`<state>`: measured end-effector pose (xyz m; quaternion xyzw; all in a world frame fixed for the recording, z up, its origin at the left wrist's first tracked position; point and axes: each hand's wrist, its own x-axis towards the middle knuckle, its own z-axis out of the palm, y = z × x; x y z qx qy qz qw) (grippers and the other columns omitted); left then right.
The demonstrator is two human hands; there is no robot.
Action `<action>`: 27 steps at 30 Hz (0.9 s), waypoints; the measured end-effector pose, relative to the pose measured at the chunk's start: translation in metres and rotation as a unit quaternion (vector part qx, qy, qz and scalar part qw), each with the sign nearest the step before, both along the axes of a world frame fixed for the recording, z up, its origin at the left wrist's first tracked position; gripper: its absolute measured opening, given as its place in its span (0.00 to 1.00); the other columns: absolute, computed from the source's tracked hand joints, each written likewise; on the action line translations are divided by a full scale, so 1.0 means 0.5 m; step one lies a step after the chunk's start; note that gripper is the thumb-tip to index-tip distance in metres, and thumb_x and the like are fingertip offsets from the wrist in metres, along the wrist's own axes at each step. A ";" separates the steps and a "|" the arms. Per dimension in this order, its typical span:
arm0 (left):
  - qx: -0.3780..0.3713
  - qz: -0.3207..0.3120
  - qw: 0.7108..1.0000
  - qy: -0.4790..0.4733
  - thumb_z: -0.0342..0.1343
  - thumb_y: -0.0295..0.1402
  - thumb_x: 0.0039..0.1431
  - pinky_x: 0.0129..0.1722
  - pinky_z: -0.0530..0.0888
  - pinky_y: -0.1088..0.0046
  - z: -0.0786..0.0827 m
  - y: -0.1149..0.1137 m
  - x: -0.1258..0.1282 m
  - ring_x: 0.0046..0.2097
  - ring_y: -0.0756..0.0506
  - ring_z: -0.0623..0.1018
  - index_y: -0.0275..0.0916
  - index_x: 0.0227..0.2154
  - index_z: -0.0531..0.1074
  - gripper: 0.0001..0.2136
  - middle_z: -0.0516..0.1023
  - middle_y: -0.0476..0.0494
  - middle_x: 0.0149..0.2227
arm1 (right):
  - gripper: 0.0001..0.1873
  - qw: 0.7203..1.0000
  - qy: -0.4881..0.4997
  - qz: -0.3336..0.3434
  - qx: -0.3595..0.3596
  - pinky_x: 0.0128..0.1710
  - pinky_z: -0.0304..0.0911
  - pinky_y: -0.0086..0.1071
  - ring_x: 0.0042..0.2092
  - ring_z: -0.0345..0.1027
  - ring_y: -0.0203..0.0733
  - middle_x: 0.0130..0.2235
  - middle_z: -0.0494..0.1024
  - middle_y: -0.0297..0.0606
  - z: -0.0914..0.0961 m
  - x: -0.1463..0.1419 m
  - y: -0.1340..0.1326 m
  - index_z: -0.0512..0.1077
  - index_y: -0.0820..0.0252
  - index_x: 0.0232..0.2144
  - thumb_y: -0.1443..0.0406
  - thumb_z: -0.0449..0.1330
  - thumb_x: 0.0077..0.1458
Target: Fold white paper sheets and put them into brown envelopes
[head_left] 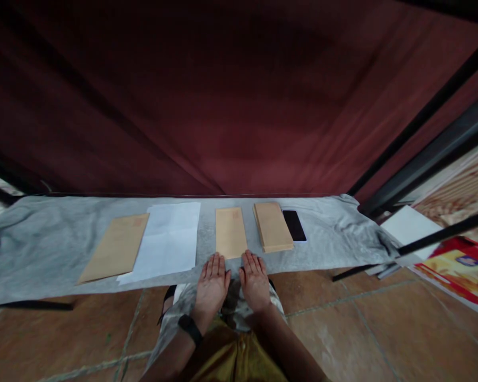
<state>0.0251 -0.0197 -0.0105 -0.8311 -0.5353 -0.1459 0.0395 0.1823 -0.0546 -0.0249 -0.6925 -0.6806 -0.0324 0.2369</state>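
Observation:
A single brown envelope (pixel 231 232) lies flat on the grey cloth, straight in front of me. My left hand (pixel 212 282) rests palm down near its lower left corner, fingers stretched out and holding nothing. At the lower right corner lies my right hand (pixel 256 280), also flat with the fingers extended. Whether the fingertips touch the envelope, I cannot tell. To the right sits a stack of brown envelopes (pixel 274 226). White paper sheets (pixel 169 239) lie on the left, and farther left another brown envelope or small pile of them (pixel 117 246) overlaps their edge.
A dark-screened phone (pixel 294 225) lies beside the right stack. The grey cloth (pixel 334 233) covers a narrow table, with a dark red curtain (pixel 239 132) behind it. Black metal bars (pixel 422 116) and a red and yellow box (pixel 462 270) stand at the right.

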 end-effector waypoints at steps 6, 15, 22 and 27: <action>-0.043 0.007 0.999 -0.031 0.44 0.38 0.71 0.60 0.71 0.55 0.027 0.023 -0.008 0.61 0.36 0.74 0.32 0.56 0.73 0.21 0.75 0.31 0.59 | 0.22 1.000 0.022 0.003 0.003 0.65 0.54 0.44 0.63 0.65 0.47 0.62 0.73 0.44 0.015 0.008 0.014 0.69 0.62 0.62 0.65 0.48 0.71; -0.109 0.083 0.983 -0.122 0.52 0.32 0.65 0.47 0.75 0.62 0.058 0.108 0.002 0.46 0.40 0.78 0.37 0.45 0.71 0.08 0.77 0.39 0.42 | 0.16 0.995 0.022 -0.094 -0.036 0.47 0.68 0.41 0.46 0.74 0.51 0.45 0.80 0.48 0.048 0.014 0.106 0.74 0.60 0.52 0.67 0.52 0.66; -0.179 0.145 0.956 -0.181 0.58 0.30 0.59 0.41 0.74 0.66 0.042 0.135 0.007 0.44 0.39 0.82 0.36 0.53 0.65 0.19 0.80 0.38 0.42 | 0.17 0.987 0.040 -0.148 -0.040 0.45 0.70 0.41 0.44 0.75 0.53 0.44 0.79 0.51 0.018 -0.003 0.129 0.73 0.63 0.52 0.69 0.55 0.62; -0.261 0.162 0.914 -0.264 0.60 0.32 0.55 0.34 0.72 0.67 0.044 0.158 -0.001 0.38 0.39 0.82 0.37 0.43 0.72 0.12 0.82 0.41 0.34 | 0.13 0.987 0.083 -0.132 -0.045 0.46 0.69 0.39 0.45 0.76 0.51 0.42 0.80 0.48 0.013 0.010 0.133 0.73 0.61 0.47 0.69 0.54 0.61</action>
